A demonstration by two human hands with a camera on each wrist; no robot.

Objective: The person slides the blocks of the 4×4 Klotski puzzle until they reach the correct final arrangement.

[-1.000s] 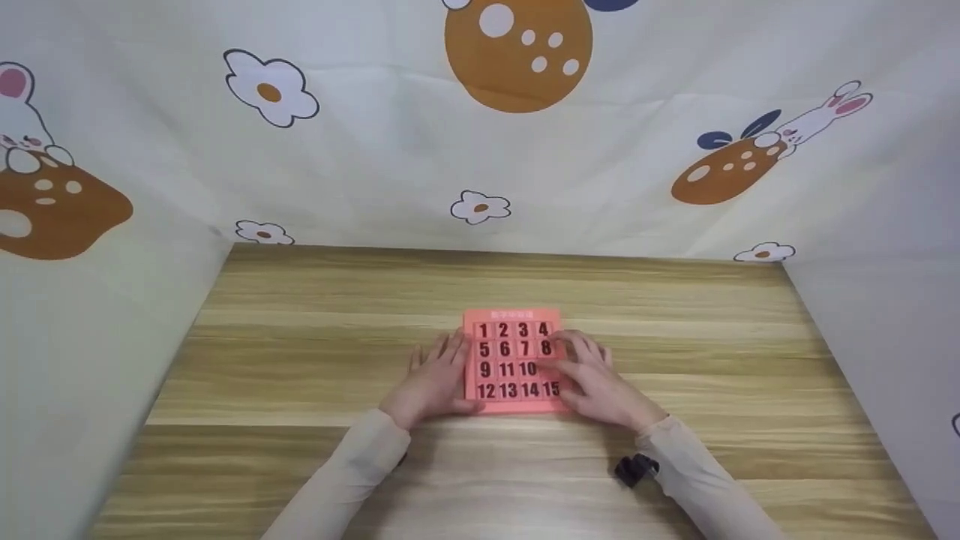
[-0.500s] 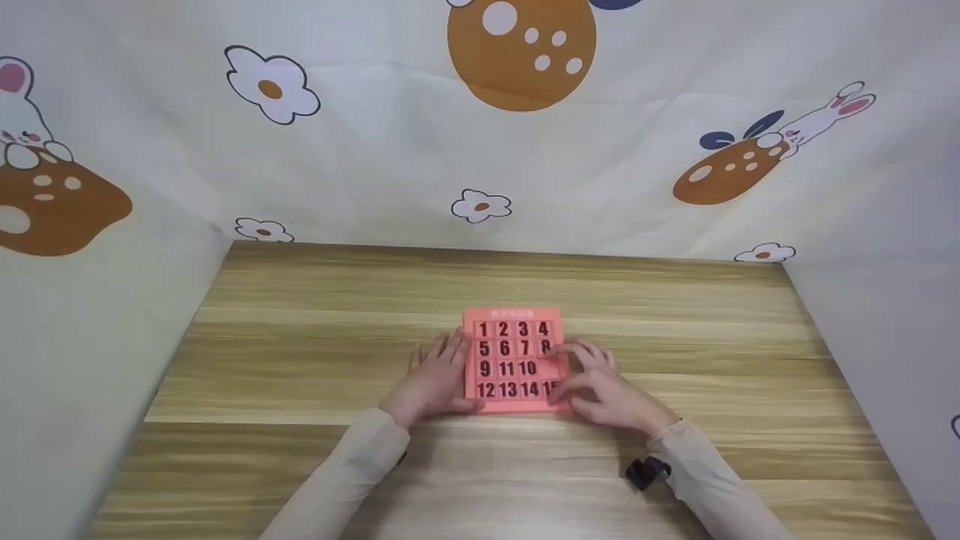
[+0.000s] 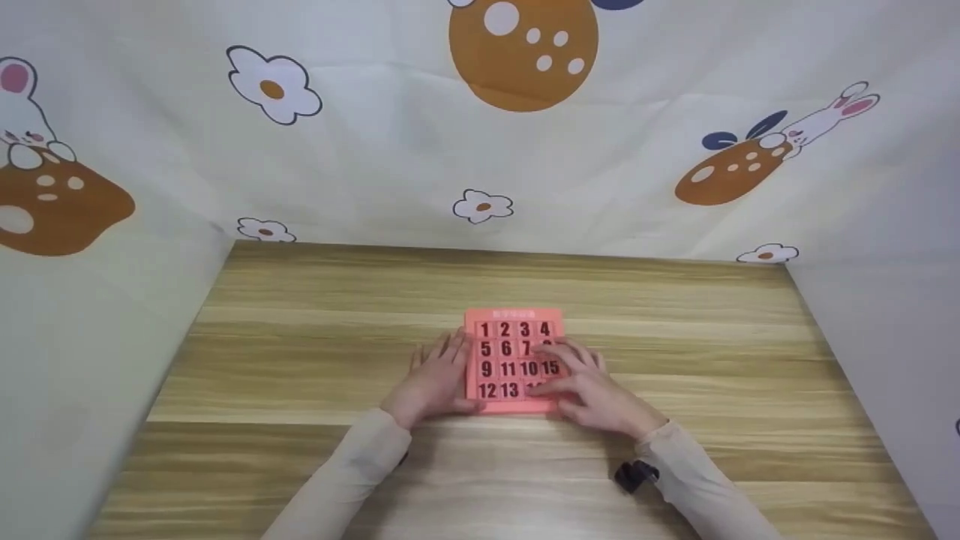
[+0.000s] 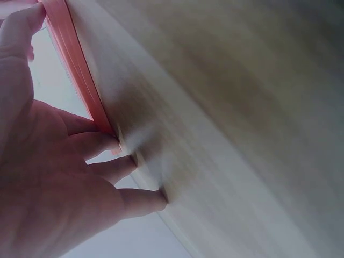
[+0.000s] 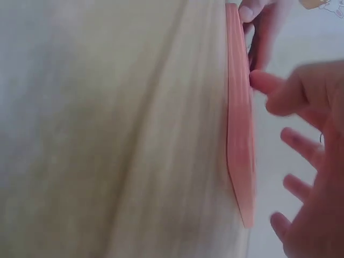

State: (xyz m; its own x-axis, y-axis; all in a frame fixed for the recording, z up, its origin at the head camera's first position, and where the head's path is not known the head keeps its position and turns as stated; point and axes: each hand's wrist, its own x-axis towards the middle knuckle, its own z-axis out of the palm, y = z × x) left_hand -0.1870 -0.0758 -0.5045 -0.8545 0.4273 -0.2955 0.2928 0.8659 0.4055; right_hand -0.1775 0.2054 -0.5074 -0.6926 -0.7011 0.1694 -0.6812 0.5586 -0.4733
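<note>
A flat, pink, rectangular plastic tray [image 3: 519, 407] lies on the brown wood-grain table [image 3: 300, 337], between both hands. Inside are square pink tiles [image 3: 506, 349] with black numbers: 1 to 7, 9, 11, 10, 15, 12, 13. White writing [image 3: 514, 314] on top is too blurry to read. The left hand [image 3: 429, 385], spread, touches its left side; the right hand [image 3: 598, 388] reaches over with fingers apart.

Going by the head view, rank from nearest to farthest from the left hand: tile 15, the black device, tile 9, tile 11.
From the left hand:
1. Tile 9: left column.
2. Tile 11: next column over.
3. Tile 15: right column.
4. Black device: lower right.
</note>
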